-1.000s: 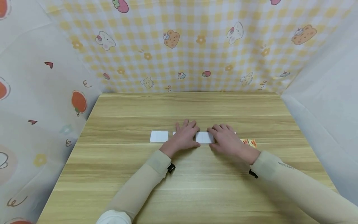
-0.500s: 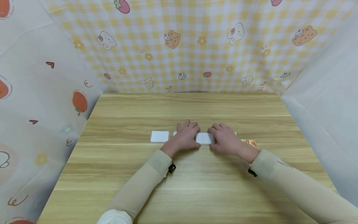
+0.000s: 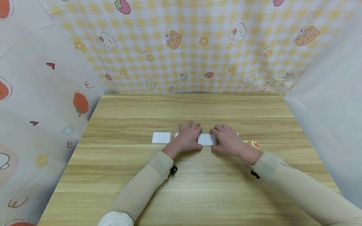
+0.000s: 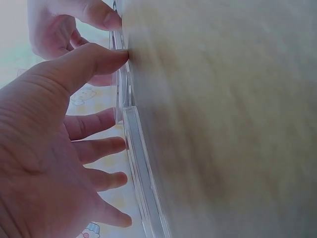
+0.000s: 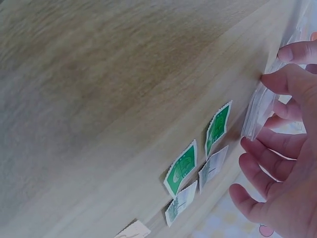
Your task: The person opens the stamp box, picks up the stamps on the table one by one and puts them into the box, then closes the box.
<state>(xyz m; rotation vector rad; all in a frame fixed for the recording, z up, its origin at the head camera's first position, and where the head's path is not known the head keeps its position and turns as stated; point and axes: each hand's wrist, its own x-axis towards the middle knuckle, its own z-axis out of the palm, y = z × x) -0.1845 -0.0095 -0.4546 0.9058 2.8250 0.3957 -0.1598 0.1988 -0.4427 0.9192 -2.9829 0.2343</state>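
A flat, clear plastic case (image 3: pixel 206 139) with a white face lies between both hands at the middle of the table. My left hand (image 3: pixel 186 138) pinches its left end by the long edges with thumb and forefinger, the other fingers spread. On the other end, my right hand (image 3: pixel 229 142) grips the same edges between thumb and fingers. A second clear case (image 4: pixel 143 168) lies under the left hand's spread fingers, mostly hidden in the head view. Beside the right hand, the right wrist view shows green stamps (image 5: pixel 216 130) and paler grey-green stamps (image 5: pixel 182 203) on the tabletop.
Another white-faced clear case (image 3: pixel 161 137) lies left of the left hand, in line with the others. Orange-patterned stamps (image 3: pixel 255 144) show past the right wrist. Behind the wooden table (image 3: pixel 195 194) hangs a yellow checked curtain (image 3: pixel 192 59); white cloth flanks both sides.
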